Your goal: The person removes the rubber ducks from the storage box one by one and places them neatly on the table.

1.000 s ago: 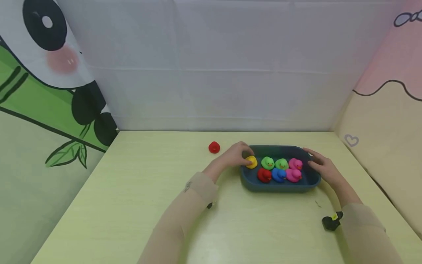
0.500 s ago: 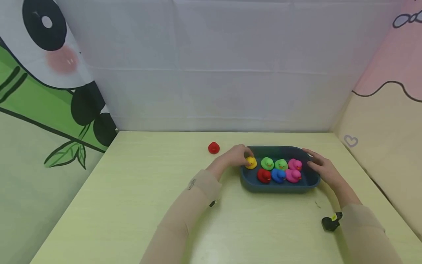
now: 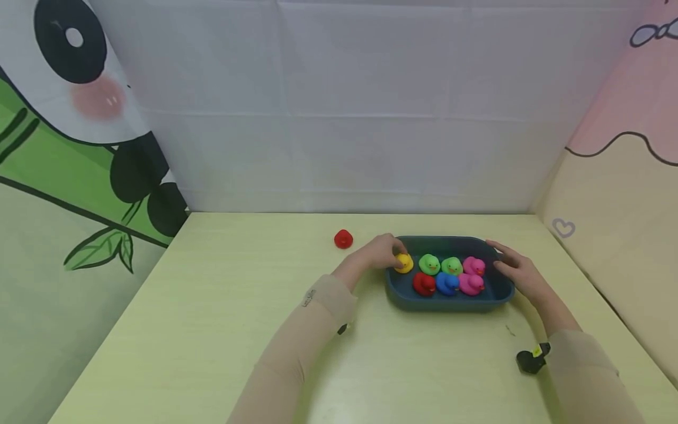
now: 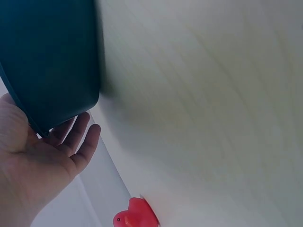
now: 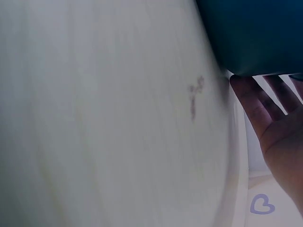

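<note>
A dark teal tray (image 3: 450, 305) stands toward the right of the table. My left hand (image 3: 378, 252) reaches over its left end, thumb and forefinger pinching a yellow rubber duck (image 3: 405, 263) inside. The left wrist view shows that hand's other fingers (image 4: 87, 146) outside the tray wall. At the opposite end my right hand (image 3: 521, 274) holds the rim, thumb over the edge, fingertips (image 5: 239, 87) against the outer wall. Also in the tray are green ducks (image 3: 429, 264), pink ducks (image 3: 471, 284), a red duck (image 3: 424, 284) and a blue duck (image 3: 448, 284).
Another red duck (image 3: 343, 239) lies on the pale table (image 3: 212, 312), left of the tray near the back edge. A white cloth wall (image 3: 339, 118) rises behind, with printed panels at both sides. Black wrist cameras (image 3: 531, 360) hang below the sleeves.
The yellow duck has turned slightly in my left fingers, so its face shows more. My left forearm has shifted a little to the right. My right hand keeps its place on the tray.
</note>
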Demonstrator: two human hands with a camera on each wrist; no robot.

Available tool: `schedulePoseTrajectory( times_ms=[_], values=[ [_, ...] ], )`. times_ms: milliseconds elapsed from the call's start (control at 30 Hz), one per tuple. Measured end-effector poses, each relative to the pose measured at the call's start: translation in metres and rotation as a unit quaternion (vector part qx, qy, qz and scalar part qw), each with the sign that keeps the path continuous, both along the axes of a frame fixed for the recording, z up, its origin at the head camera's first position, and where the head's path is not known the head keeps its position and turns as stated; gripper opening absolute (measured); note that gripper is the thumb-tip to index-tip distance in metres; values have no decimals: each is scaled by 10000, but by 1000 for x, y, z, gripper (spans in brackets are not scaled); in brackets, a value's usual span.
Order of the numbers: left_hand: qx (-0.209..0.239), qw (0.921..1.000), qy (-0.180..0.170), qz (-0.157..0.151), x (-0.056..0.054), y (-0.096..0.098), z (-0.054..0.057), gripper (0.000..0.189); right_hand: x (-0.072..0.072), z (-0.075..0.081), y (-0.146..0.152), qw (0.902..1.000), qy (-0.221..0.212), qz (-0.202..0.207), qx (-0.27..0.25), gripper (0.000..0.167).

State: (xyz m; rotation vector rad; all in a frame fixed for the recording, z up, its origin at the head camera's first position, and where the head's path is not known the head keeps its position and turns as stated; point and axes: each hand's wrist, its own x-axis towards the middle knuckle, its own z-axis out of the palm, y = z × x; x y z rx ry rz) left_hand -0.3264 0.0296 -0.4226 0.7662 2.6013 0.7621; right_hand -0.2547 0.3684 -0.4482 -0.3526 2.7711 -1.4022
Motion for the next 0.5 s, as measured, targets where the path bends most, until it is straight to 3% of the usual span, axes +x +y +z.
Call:
schedulePoseTrajectory(
  times_ms=[333,500],
  values=[
    [115,9986,453,-235,0,-2,1,31,0,1,0,10000,54,-6,68,50],
    [86,9973,718,-139,4,-4,2,31,0,1,0,9999,69,-16,83,50]
  ],
)
